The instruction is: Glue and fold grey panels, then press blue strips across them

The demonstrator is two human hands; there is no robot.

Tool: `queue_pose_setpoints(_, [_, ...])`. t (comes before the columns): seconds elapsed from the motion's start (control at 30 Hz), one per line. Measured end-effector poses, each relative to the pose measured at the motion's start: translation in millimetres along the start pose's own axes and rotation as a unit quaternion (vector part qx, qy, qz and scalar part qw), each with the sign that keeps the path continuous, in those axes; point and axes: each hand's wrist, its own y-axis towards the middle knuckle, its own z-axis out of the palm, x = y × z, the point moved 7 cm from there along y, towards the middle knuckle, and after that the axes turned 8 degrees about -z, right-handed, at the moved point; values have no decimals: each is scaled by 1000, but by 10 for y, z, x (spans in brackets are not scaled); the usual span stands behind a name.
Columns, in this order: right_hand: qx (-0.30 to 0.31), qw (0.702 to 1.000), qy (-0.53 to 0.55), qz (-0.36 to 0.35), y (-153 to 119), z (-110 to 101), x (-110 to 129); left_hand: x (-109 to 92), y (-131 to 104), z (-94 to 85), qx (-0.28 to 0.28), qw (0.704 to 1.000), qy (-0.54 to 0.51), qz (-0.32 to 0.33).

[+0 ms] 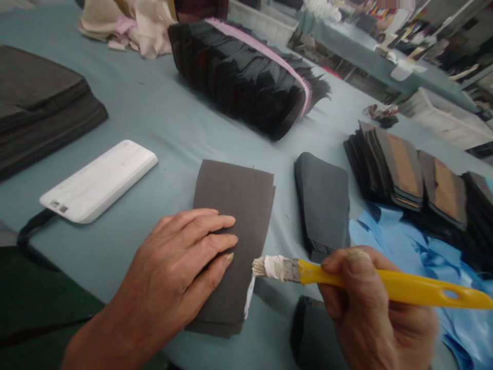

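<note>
Under my left hand lies a small stack of dark grey-brown rectangular pieces, flat on the table. The fingers of that hand are stretched out and press on the top piece. My right hand grips a paintbrush by its yellow handle. White paste coats the bristles, and their tip touches the right edge of the stack. A short white streak runs along that edge below the bristles. Beside the stack stands a dark folded pile, and another dark pile is partly hidden behind my right hand.
A white power bank with a black cable lies at left, near a dark stack. Farther back is a black bundle tied with a pink band. Blue sheeting and stacked pieces with brown strips sit at right.
</note>
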Motion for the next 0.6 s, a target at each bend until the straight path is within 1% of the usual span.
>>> queue_pose_setpoints(0.13, [-8,1000,-15,-8,102,35,24,1,0,0,-2,1000,-1,-2])
queue_pose_setpoints(0.27, [-44,999,-22,-9,211,80,47,3,1,-24,-9,1000,-2,-5])
queue_pose_setpoints(0.33, [-37,999,-25,-7,248,91,21,11,-5,-30,-10,1000,-6,-6])
queue_pose_setpoints(0.47, [-4,999,-43,-21,287,72,-38,52,-30,2,-6,1000,-9,-3])
queue_pose_setpoints(0.6, [1,997,-64,-33,360,86,-48,104,-63,33,-8,1000,-6,9])
